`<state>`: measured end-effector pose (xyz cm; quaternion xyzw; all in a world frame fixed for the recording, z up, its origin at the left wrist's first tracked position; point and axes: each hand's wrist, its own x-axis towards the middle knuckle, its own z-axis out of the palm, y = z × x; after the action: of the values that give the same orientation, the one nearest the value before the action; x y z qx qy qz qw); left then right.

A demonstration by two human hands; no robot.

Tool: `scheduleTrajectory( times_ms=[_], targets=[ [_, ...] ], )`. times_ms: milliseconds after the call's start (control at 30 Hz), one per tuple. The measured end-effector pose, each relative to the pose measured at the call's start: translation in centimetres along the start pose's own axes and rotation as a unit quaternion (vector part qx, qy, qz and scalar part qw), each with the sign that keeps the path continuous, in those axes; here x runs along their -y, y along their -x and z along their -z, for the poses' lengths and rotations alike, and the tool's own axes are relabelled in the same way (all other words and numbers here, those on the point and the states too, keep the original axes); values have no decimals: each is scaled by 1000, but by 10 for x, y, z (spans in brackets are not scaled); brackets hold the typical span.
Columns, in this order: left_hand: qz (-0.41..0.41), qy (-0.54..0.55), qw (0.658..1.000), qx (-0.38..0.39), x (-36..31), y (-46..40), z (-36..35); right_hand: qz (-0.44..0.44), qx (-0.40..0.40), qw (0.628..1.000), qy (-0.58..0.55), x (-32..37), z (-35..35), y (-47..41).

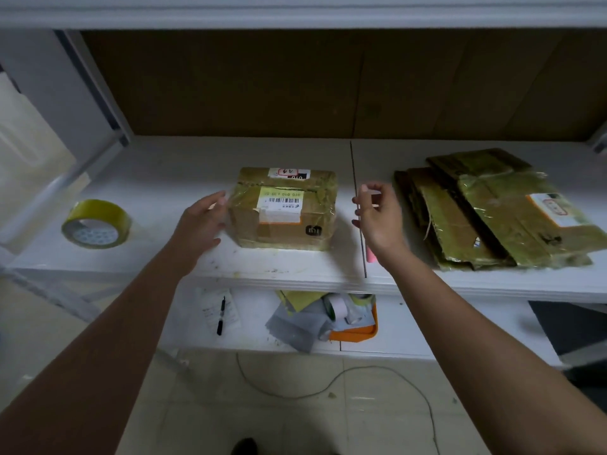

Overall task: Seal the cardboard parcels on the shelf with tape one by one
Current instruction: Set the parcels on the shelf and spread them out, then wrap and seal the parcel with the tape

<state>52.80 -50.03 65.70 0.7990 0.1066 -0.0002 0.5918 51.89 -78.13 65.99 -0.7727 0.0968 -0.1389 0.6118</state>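
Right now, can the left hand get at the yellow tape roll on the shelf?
Probably yes. The yellow tape roll lies alone on the white shelf, left of the left hand, which rests at the taped cardboard parcel holding nothing. Nothing lies between.

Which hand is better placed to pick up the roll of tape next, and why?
Left, probably. The tape roll lies on the shelf to the left of the box, on the left hand side. The right hand is beyond the box and would have to cross it.
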Motion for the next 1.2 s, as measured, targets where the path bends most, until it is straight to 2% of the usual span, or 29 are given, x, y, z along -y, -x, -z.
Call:
scheduleTrajectory(
  times_ms=[67, 167, 267, 367, 567, 700, 833, 1000, 1200],
  targets=[
    [-51, -46, 997, -26, 0, -6, 6, 56, -54, 997, 1, 12, -4, 6],
    [-138, -122, 982, -46, -1, -18, 24, 95, -66, 993, 16, 33, -22, 16],
    [-209, -176, 960, -61, 1, -29, 54, 118, 5, 993, 4, 55, -62, 32],
    [-240, -216, 944, -73, 10, -41, 90, 133, 88, 987, 5, 66, -112, 46],
    [-247, -272, 921, -126, 35, -54, 157, 107, 218, 970, 19, 51, -204, 63],
    [-190, -329, 918, -117, 53, -64, 191, 78, 238, 966, 62, 33, -252, 68],
    [-129, -334, 929, -93, 68, -72, 211, 51, 261, 959, 98, 17, -287, 71],
    [-137, -321, 934, -71, 79, -74, 224, 29, 287, 951, 110, 10, -317, 68],
    [-151, -335, 928, -59, 86, -74, 231, 32, 308, 928, 209, 8, -349, 54]
  ],
)
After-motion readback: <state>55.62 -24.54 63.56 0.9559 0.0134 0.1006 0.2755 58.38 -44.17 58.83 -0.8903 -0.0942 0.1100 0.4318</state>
